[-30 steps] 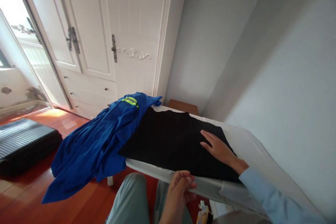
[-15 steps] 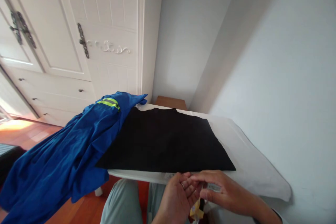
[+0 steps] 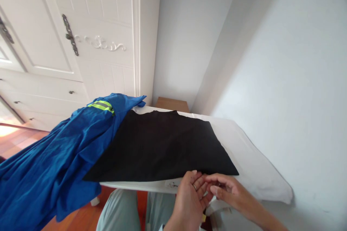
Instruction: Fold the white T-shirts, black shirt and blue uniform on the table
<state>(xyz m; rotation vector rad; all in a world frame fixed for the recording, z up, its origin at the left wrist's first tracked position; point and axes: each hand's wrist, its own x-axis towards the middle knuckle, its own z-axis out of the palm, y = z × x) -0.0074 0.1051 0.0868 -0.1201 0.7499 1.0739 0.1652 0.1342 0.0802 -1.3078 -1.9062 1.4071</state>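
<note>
Black fabric garment (image 3: 162, 148): spread flat on the white-covered tabletop (image 3: 249, 158), hem along the near edge.
Left hand (image 3: 188, 196): palm up at that hem, fingers loosely curled.
Right hand (image 3: 236, 194): fingers narrowly bent beside the left's; whether either holds anything, I cannot tell.
Handling: light fingertips would avoid rucking the hem.
Blue cloth garment (image 3: 73, 151), yellow-banded: draped over the tabletop's left end.

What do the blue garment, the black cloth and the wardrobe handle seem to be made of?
Blue garment: probably woven cotton or a blend, fairly matt; it hangs in soft, deep folds.
Black cloth: matt fabric, perhaps a knit; it lies smooth and almost without shine, but the weave is not visible.
Wardrobe handle: likely metal with a dark, aged finish, judging by its ornate shape and dull grey highlights.
</note>
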